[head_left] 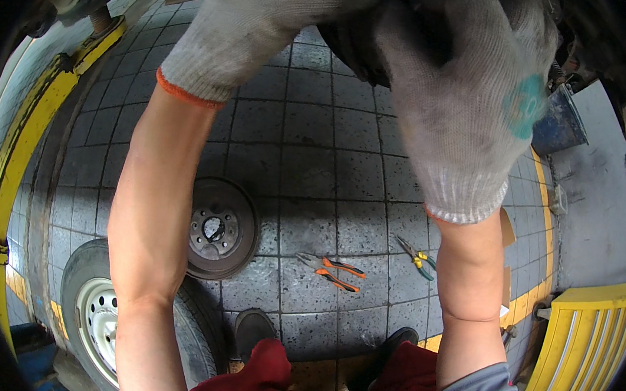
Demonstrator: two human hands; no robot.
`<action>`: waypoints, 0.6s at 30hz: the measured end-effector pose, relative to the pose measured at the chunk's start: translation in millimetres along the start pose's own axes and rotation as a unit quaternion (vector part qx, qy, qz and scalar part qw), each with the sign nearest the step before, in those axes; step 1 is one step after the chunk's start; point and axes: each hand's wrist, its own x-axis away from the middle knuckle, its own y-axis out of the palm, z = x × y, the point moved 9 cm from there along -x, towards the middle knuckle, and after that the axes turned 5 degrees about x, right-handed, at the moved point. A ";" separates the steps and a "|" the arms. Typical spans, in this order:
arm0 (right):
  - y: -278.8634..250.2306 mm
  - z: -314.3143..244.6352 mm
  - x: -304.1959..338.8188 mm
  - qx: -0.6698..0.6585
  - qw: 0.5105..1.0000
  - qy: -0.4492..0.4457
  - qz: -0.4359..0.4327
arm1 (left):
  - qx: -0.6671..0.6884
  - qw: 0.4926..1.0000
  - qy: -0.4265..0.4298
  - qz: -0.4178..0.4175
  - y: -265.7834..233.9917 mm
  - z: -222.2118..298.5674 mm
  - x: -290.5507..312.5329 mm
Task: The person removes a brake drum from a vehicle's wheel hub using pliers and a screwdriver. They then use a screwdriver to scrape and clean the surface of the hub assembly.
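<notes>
Where fingers meet the dark part (348,53), shadow hides the grip

Since the fingertips end in darkness near the top edge, I cannot tell whether they are spread, pressed together or pinching something. Left hand (272,24): gloved, fingers lost in the dark at top centre. Right hand (470,97): gloved too (teal mark (525,106) on the knit), knuckles looking bent, tips hidden. The dark part sits at top centre between them, raised well above the tiled floor (308,165); both hands look to be at it, exact contact unclear.

Doing this well, I'd judge: steady with one hand, make the fine moves with the other, keep the loose knit from snagging, and tip the head so the fingertips show. Small, even force is safer; a slip could trap a finger.

Further out, on the floor: pliers with orange-and-black handles (328,262), then pliers with yellow-and-green handles (419,260) to their right, well apart from either hand. A round metal drum (241,235) lies flat left of both, near a wheel (97,325) partly behind the left forearm (152,204). Outermost: yellow post (37,112) left; blue bin (557,127) and yellow slatted frame (588,350) right.
</notes>
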 end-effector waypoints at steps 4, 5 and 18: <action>-13.3 8.4 2.4 -0.033 0.999 0.017 -0.009 | 0.021 0.999 -0.008 0.034 2.8 -1.8 1.4; -18.2 11.7 3.4 -0.049 0.998 0.024 -0.013 | 0.017 0.998 -0.015 0.053 3.0 -1.3 2.8; -55.8 101.3 176.2 -0.124 0.899 0.414 -0.069 | -0.276 0.956 0.067 0.077 -22.2 -18.4 -15.1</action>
